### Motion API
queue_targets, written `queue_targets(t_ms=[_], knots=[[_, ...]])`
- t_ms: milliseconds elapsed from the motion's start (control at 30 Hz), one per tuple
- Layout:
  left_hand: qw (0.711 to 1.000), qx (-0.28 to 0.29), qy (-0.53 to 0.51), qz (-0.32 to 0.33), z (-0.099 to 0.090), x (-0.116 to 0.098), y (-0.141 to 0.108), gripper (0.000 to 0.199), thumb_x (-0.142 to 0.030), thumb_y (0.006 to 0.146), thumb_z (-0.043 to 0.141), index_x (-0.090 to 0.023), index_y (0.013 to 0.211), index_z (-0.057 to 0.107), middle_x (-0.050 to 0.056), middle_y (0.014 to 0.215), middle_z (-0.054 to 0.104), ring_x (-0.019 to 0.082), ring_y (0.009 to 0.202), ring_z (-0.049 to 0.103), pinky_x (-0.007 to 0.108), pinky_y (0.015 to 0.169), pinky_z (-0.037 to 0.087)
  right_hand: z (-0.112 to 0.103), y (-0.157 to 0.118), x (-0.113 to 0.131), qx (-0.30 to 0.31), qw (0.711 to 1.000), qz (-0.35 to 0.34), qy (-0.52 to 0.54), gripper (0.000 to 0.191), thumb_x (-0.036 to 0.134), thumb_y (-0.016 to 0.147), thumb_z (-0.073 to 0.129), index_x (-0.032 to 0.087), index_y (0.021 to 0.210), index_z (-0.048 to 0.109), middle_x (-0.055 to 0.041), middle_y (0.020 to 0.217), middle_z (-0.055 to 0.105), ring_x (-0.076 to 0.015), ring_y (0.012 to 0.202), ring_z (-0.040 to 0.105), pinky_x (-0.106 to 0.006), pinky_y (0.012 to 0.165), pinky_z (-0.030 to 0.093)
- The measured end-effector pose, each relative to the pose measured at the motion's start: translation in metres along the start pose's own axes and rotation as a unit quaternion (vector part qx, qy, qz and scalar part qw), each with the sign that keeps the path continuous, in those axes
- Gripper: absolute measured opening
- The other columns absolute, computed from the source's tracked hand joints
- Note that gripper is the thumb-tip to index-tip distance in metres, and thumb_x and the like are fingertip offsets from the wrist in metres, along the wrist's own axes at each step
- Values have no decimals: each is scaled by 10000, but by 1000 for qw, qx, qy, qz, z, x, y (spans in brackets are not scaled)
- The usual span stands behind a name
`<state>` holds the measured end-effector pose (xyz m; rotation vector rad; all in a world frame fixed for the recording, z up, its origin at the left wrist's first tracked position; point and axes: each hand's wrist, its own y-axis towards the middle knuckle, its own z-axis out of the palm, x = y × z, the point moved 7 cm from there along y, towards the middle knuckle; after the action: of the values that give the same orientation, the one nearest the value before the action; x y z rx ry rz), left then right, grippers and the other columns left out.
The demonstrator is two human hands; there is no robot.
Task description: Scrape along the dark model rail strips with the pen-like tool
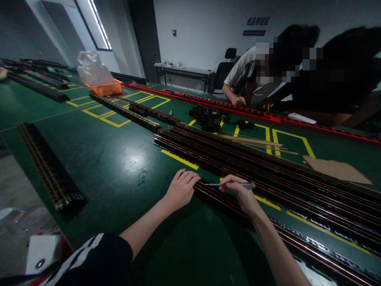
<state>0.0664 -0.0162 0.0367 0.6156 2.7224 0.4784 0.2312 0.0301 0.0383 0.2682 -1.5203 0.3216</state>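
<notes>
My right hand (pixel 240 191) is closed around a screwdriver (pixel 247 185) with a clear handle, its thin shaft pointing left. The tip is close to the near end of a long black rail (pixel 217 196) with copper strips along it. Over that end of the rail my left hand (pixel 183 186) is closed, fingers bent across it and holding it against the table; its thumb is hidden. The same rail runs under my right forearm toward the lower right. Just beyond my hands lies a wide bundle of similar black rails (pixel 235 155).
The green table (pixel 119 198) carries yellow marked lines. More black rails (pixel 50 167) lie at left. Farther back are an orange bin (pixel 107 88) with a plastic bag, black parts (pixel 205 117), thin rods (pixel 256 142), cardboard (pixel 336 169) and a red rail (pixel 208 102). Two people lean in opposite.
</notes>
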Motion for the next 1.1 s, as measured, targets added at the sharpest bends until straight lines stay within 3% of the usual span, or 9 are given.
queue_targets(t_ms=[233, 867, 1100], knots=[[999, -43, 16, -7, -1, -1, -1, 384, -11, 777, 403, -166, 1078, 585, 45, 1120, 641, 198, 1117, 524, 501, 1116, 226, 2, -7, 9, 29, 998, 20, -52, 161, 277, 695, 567, 178, 713, 693, -37, 724, 650, -156, 737, 579, -274, 686, 431], [995, -72, 18, -73, -3, 16, -2, 444, 42, 753, 374, -186, 1061, 599, 33, 1081, 641, 210, 1085, 537, 509, 1091, 292, -1, -7, 7, 34, 998, 27, -51, 160, 277, 709, 568, 180, 729, 693, -30, 725, 654, -150, 746, 581, -265, 696, 417], [995, -68, 9, -76, -2, 18, -2, 452, 53, 742, 379, -190, 1054, 598, 29, 1082, 637, 206, 1075, 525, 501, 1082, 297, -5, -4, 0, 6, 1000, 16, -17, 148, 239, 678, 562, 175, 682, 695, -30, 670, 643, -148, 693, 570, -268, 668, 418]])
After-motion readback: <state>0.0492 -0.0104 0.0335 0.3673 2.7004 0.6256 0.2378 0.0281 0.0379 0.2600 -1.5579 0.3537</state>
